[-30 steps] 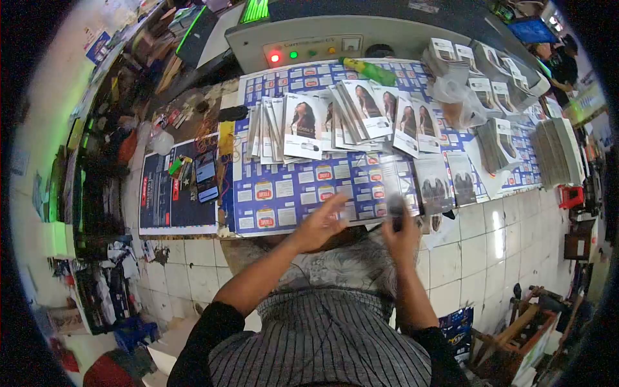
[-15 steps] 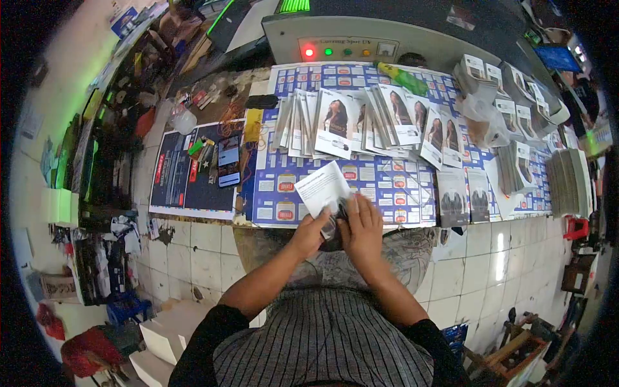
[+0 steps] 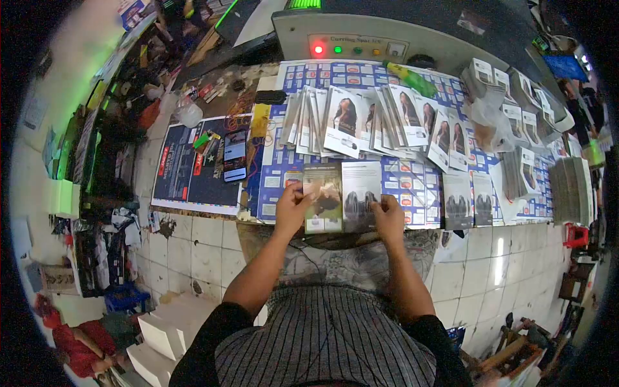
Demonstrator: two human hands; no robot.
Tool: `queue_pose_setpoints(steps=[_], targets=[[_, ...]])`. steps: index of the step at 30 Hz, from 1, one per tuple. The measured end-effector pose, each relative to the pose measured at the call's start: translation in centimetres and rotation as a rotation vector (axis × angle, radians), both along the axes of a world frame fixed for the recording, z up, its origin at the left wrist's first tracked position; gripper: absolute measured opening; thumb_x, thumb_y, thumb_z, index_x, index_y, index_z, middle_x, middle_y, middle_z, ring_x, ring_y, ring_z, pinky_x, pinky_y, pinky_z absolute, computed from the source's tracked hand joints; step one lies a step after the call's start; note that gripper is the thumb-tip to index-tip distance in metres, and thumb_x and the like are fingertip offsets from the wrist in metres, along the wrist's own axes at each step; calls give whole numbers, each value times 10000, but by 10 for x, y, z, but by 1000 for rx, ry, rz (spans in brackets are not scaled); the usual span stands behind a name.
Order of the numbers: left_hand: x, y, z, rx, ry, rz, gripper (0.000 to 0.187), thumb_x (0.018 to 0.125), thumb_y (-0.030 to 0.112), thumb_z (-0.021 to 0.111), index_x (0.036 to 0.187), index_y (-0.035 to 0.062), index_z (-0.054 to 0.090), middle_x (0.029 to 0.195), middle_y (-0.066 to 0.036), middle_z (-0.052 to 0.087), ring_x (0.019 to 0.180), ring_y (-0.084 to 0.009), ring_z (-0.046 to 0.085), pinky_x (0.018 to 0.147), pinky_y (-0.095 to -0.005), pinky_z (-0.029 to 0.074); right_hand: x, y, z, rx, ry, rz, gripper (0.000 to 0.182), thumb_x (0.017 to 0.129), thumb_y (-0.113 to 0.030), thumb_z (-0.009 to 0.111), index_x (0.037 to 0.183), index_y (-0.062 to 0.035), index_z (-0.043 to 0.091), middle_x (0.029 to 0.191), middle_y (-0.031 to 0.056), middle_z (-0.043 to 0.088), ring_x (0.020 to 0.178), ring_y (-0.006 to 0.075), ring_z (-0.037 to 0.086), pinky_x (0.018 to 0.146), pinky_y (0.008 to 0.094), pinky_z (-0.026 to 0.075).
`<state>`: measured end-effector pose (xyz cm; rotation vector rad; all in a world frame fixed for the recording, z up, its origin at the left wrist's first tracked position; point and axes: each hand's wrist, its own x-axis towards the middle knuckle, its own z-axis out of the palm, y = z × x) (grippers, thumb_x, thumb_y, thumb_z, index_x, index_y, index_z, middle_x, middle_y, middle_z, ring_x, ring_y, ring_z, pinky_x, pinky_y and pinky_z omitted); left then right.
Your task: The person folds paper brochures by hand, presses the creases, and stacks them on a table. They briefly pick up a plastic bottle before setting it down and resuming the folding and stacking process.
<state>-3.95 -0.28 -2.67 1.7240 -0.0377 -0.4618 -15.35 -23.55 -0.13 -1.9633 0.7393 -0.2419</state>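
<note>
A folded brochure (image 3: 362,177) lies spread open at the table's near edge, its left page brownish with pictures, its right page white above with dark hair pictures below. My left hand (image 3: 294,206) pinches the left page's outer edge between thumb and fingers. At the right page's edge, my right hand (image 3: 389,219) grips with thumb and fingers closed. Just beyond the open brochure, overlapping brochures (image 3: 342,122) with a long-haired figure on the cover are fanned across the table. Two more brochures (image 3: 457,197) lie back side up to the right.
Blue printed sheets (image 3: 277,187) cover the table. Left are a phone (image 3: 235,155) and a black printed sheet (image 3: 174,168). At the back stand a machine (image 3: 412,39) with lit buttons and a green bottle (image 3: 409,79). Right are a plastic bag (image 3: 493,119) and brochure stacks (image 3: 570,190).
The brochure, previously folded and tilted between both hands, is now spread open flat at the table edge. My hands have moved apart to its two sides.
</note>
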Motion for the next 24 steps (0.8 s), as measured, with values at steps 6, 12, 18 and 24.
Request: queue_pose_setpoints(steps=[6,12,18,24], targets=[[0,-35,-12,601,-778,-334,527,878,136,628,1390,187,517,1398,-122,495,1314,-312,436,1032,-533,351,2,-14,-41,-292,-8,12,247,853,-152,711,1014,23,646,839,180,711,726,256,692,664,374,532],[-15,-50,-15,757,-1034,-677,508,948,420,552,1434,282,496,1475,-84,434,1398,-296,347,1138,-564,209,-6,-34,-22,459,-139,76,253,937,-193,625,1122,-21,629,1006,129,718,718,244,657,654,377,516],[-13,-53,-6,750,-1040,-691,658,893,614,561,1430,238,504,1505,-123,381,1405,-320,309,1141,-576,188,4,-52,-59,734,92,284,403,1005,-269,510,1335,-43,564,1060,125,699,780,210,645,715,316,509],[-1,-53,-18,665,-896,-697,578,885,341,626,1389,79,520,1447,-182,470,1392,-403,344,1158,-549,216,23,2,-25,-688,-147,612,473,943,-330,604,1344,-83,564,1424,196,464,1273,363,469,1030,482,378]])
